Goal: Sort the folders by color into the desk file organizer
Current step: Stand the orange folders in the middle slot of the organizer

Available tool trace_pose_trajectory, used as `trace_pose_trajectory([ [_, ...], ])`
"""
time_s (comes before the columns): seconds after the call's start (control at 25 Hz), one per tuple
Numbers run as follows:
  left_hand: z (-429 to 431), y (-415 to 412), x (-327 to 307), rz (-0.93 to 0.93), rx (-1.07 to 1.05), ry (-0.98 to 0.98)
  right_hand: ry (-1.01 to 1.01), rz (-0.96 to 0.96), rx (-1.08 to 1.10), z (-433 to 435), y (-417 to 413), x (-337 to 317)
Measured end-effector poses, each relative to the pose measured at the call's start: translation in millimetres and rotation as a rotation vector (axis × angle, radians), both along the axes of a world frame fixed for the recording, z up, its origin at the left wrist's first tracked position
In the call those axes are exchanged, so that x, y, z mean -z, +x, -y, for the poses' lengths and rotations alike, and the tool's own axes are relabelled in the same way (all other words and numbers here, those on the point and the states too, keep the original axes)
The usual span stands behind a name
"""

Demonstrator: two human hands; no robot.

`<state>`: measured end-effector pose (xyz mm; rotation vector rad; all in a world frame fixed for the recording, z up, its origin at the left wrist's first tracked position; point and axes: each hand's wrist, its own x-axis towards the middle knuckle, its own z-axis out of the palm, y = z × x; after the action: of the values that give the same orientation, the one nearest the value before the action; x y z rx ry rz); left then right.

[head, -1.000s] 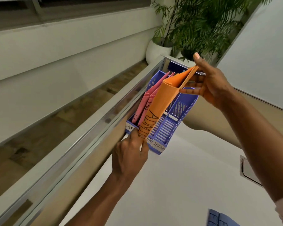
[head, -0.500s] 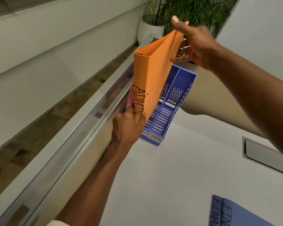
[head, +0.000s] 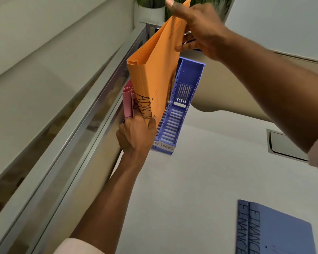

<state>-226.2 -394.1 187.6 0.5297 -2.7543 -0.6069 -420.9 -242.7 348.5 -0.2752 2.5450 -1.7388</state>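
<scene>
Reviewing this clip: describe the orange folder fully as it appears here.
The orange folder looks like thin card, folded, with "ADMIN" handwritten in black along its spine. It is held steeply tilted over the blue file organizer, lower end down at the compartments beside the pink folders. The left hand pinches its lower corner; the right hand holds its upper edge. Whether its bottom rests inside a slot is hidden.

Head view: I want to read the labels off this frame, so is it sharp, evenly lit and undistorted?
Head view: soft even light, no glare; wide-angle bend in the desk edge and rail; slight blur, worst at the blue folders, though FINANCE reads; ADMIN on the orange folder reads; the left hand hides part of the organizer labels.
</scene>
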Motion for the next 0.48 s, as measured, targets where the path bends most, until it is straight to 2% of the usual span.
trace_pose_trajectory([
  [0.32, -10, -2, -3, 0.032, -0.089, -0.032, 0.081, 0.025, 0.06, -4, -9, 49],
  [0.48, -9, -2, -3, 0.024, -0.079, -0.03, 0.301, 0.0, 0.077, -2, -9, 70],
])
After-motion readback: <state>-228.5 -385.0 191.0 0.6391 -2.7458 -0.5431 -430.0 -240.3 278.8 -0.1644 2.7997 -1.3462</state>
